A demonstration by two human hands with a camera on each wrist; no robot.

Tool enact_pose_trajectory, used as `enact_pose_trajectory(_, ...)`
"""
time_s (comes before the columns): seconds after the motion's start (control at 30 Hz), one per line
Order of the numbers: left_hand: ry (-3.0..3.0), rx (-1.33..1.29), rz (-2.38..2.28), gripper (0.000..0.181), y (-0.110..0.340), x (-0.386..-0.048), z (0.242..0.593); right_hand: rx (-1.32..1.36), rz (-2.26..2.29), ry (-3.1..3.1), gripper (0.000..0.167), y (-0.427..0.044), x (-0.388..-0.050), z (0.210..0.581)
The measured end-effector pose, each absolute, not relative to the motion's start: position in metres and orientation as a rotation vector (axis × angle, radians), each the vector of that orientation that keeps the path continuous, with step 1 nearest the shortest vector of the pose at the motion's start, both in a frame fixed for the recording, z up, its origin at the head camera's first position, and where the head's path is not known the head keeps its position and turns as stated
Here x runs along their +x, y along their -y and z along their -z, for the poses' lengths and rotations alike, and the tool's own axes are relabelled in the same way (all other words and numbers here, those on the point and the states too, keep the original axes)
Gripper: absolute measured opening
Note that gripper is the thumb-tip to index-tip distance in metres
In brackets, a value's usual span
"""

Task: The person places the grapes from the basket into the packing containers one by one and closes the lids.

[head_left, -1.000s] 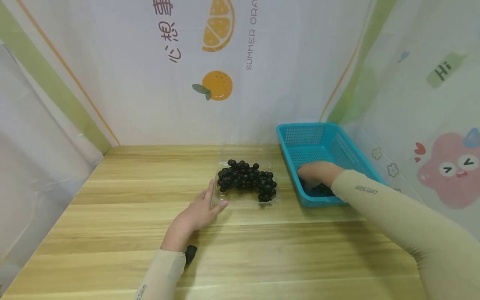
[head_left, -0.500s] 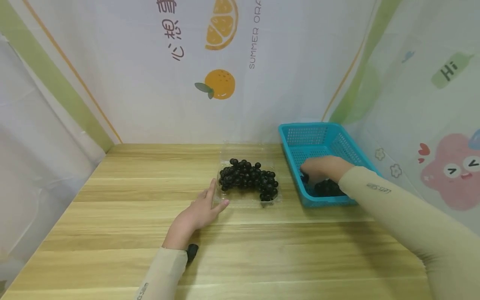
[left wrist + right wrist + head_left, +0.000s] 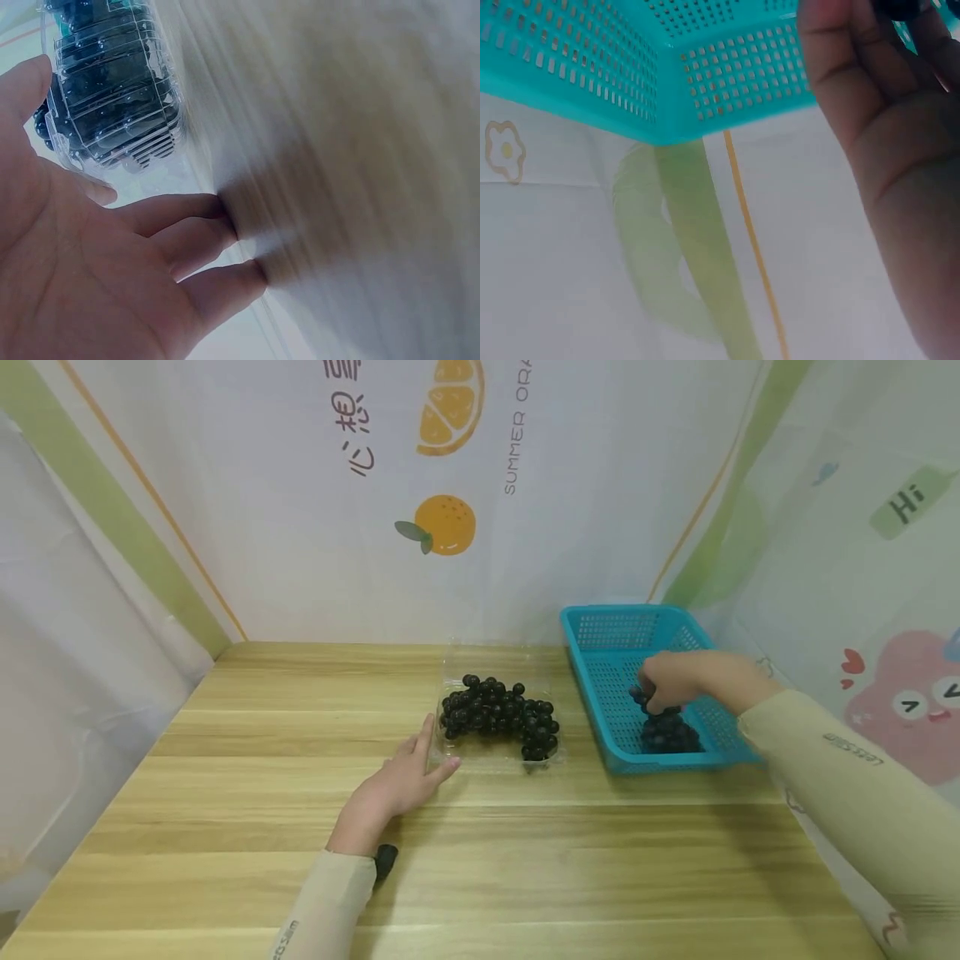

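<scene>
My right hand [image 3: 684, 680] is inside the blue basket [image 3: 596, 693], its curled fingers pinching a bunch of dark grapes [image 3: 670, 735]. Below the fingers the bunch spreads near the basket's front corner; whether it touches the bottom I cannot tell. In the right wrist view, one dark grape [image 3: 897, 7] shows at the fingertips. My left hand [image 3: 396, 787] rests on the table with straight, spread fingers, beside the left side of a clear plastic box [image 3: 468, 760]. More dark grapes [image 3: 491, 710] lie in that box, whose clear lid stands raised behind it.
The wooden table [image 3: 480, 860] meets a printed white curtain [image 3: 300, 543] at the back. Another printed curtain [image 3: 817, 568] hangs close along the basket's right side. A small black object [image 3: 386, 862] shows under the left wrist.
My right hand has risen a little and moved right within the basket, and the pinched grapes now show more clearly. The left hand stays beside the box. The head view has shifted slightly.
</scene>
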State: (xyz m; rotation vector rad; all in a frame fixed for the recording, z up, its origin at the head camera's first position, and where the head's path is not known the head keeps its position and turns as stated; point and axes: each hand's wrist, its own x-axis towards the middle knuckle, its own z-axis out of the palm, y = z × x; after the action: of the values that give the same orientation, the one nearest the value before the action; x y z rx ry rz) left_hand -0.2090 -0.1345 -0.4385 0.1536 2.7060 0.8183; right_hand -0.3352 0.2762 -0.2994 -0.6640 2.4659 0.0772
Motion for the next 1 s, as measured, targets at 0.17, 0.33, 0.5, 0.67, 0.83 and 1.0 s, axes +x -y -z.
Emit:
enact_pose_trajectory(0.17, -2.698, 0.148, -0.82, 0.095, 0.134, -0.209, 0.438, -0.64, -0.013, -2.495, 0.023, -0.286, -0.328, 0.292)
enact_pose_trajectory(0.33, -2.694, 0.135, -0.825, 0.094, 0.135, -0.208, 0.437, -0.665, 0.012, -2.527, 0.023, -0.289, -0.322, 0.288)
enact_pose_trajectory(0.5, -2.692, 0.139, -0.826, 0.095, 0.136, -0.208, 0.438, -0.708, 0.042, -2.588, 0.012, -0.291, -0.317, 0.279)
enact_pose_trajectory(0.67, -2.7, 0.148, -0.817, 0.095, 0.135, -0.209, 0.438, -0.742, 0.035, -2.63, 0.014, -0.291, -0.312, 0.264)
enact_pose_trajectory(0.83, -2.712, 0.149, -0.791, 0.094, 0.134, -0.21, 0.437, -0.746, 0.036, -2.66, 0.022, -0.289, -0.309, 0.251)
enact_pose_trajectory(1.0, -2.709, 0.137, -0.785, 0.094, 0.133, -0.209, 0.436, -0.769, 0.027, -2.687, 0.015, -0.283, -0.306, 0.239)
